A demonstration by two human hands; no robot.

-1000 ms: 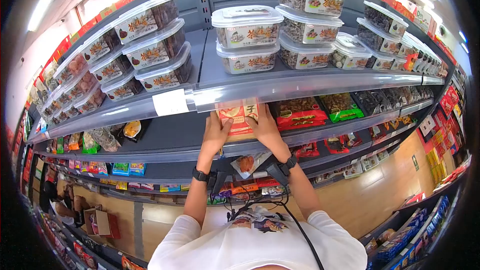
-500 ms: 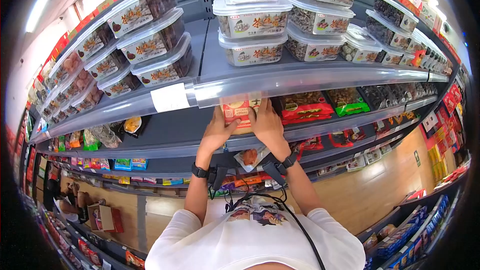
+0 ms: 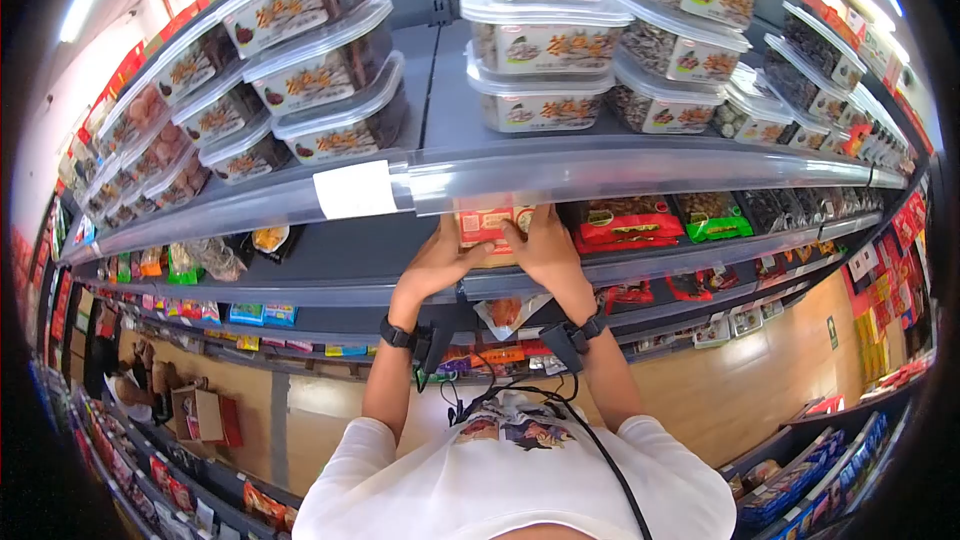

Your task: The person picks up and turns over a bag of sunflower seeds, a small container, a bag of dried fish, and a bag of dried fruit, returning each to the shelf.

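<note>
Between my two hands is a red-and-cream printed package [image 3: 487, 224] on the lower shelf, its far part hidden under the upper shelf's clear front strip. My left hand [image 3: 440, 260] grips its left side, with the thumb across the near face. On the right side, my right hand [image 3: 548, 255] holds it the same way, fingers partly hidden by the strip. Just right of my right hand lie red packs [image 3: 626, 224] of dark food and a green pack [image 3: 714, 216].
Stacked clear-lidded tubs [image 3: 545, 45] fill parts of the upper shelf. A blank white label [image 3: 355, 190] sits on its front strip. Below my wrists is a loose food pack [image 3: 512, 315]. A person [image 3: 135, 390] is low at the left, near an open cardboard box [image 3: 198, 415].
The view has shifted slightly, so the shelves and tubs appear a little to the right. Both hands keep their hold on the package, which looks barely moved relative to the shelf.
</note>
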